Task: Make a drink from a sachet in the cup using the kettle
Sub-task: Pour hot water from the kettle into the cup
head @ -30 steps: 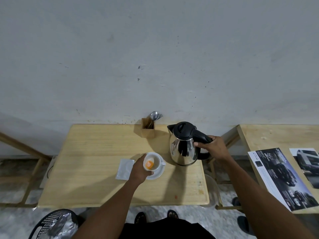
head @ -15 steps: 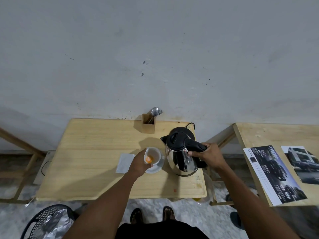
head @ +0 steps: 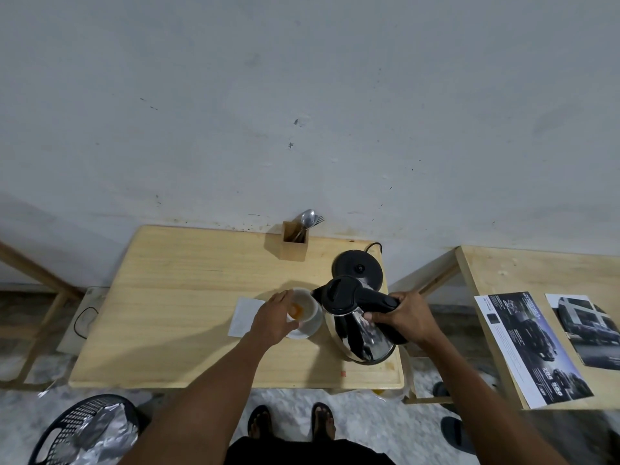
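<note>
A white cup (head: 307,305) with orange powder in its bottom stands on a white saucer (head: 310,328) near the middle of the wooden table (head: 174,297). My left hand (head: 273,318) grips the cup from its left side. My right hand (head: 404,318) holds the black handle of the steel kettle (head: 355,325), which is lifted off its round black base (head: 359,270) and tilted left, its spout right at the cup's rim. No water stream is visible. A white sachet or paper (head: 243,315) lies flat just left of the cup, partly under my hand.
A wooden holder with spoons (head: 295,239) stands at the table's back edge by the wall. A second table with printed brochures (head: 533,347) is to the right. A black basket with foil (head: 84,431) sits on the floor at lower left. My feet (head: 292,424) are below.
My right hand has lifted the kettle off its base, brought it toward me and tilted its spout to the cup. The base now shows behind. My left hand stays on the cup.
</note>
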